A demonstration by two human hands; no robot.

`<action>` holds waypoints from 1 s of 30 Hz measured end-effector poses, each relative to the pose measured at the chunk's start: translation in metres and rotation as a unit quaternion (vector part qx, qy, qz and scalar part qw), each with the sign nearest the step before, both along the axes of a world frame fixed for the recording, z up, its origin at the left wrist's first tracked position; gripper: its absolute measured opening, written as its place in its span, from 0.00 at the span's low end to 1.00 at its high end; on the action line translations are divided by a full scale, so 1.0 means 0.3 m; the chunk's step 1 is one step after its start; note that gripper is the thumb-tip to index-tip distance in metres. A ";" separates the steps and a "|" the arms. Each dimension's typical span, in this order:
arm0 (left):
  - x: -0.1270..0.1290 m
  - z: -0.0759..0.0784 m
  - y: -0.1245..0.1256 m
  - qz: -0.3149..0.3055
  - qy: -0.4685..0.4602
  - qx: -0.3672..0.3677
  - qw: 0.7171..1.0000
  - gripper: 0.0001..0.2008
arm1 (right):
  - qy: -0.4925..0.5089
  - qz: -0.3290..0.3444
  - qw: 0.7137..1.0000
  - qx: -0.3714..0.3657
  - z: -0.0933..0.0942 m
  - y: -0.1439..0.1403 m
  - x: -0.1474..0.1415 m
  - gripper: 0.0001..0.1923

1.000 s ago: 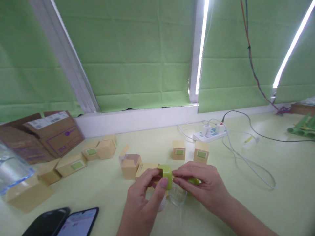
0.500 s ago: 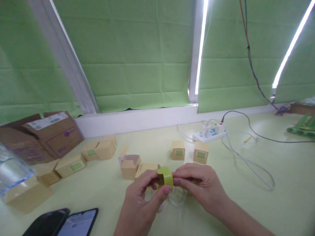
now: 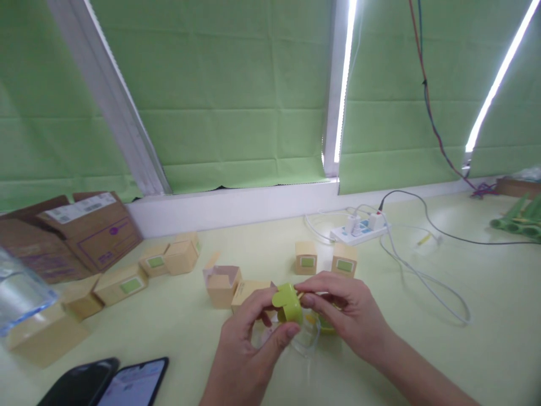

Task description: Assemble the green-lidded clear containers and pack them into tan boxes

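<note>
Between thumb and fingers, my left hand (image 3: 249,338) grips a curved yellow-green plastic piece (image 3: 291,304) with a lobed edge. The fingertips of my right hand (image 3: 349,316) are pinched at its right side, on a small yellowish part too small to make out. Another yellow-green rounded part (image 3: 326,324) shows beneath my right hand, partly covered by the fingers. A loop of clear tubing (image 3: 310,347) lies under both hands. Just behind my left hand are an open small carton (image 3: 222,287) and a carton lying on its side (image 3: 249,290).
Two small cartons (image 3: 305,258) stand behind my right hand; several more (image 3: 122,283) line the left. A large cardboard box (image 3: 101,231), a phone (image 3: 135,383) and a dark case (image 3: 80,383) are at the left. A power strip (image 3: 359,230) with trailing cables is at the back right.
The yellow-green piece has turned and risen slightly, showing more of its lobed edge. My right hand has lifted a little, uncovering more of the rounded part below.
</note>
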State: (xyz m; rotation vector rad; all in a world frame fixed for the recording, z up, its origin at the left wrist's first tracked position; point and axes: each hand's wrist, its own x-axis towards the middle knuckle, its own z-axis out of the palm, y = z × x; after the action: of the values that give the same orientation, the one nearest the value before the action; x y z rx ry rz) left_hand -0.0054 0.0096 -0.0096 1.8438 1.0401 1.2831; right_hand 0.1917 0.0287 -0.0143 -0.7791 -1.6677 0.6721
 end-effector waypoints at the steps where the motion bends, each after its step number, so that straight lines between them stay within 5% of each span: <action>1: 0.001 0.002 0.001 -0.001 0.001 0.001 1.000 0.13 | -0.001 -0.004 1.000 -0.015 0.000 -0.001 -0.001 0.06; 17: 0.001 0.017 0.005 0.038 -0.001 0.018 0.999 0.13 | 0.056 -0.019 0.994 -0.090 -0.006 -0.010 -0.018 0.03; 30: 0.001 0.046 -0.005 0.074 0.017 0.040 0.996 0.10 | -0.032 0.059 0.998 0.002 0.038 -0.029 0.002 0.11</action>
State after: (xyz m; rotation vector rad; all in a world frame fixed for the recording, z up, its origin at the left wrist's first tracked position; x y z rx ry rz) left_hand -0.0050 0.0081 0.0041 1.8831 1.1786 1.4029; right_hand 0.1922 0.0200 -0.0030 -0.7097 -1.7837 0.7309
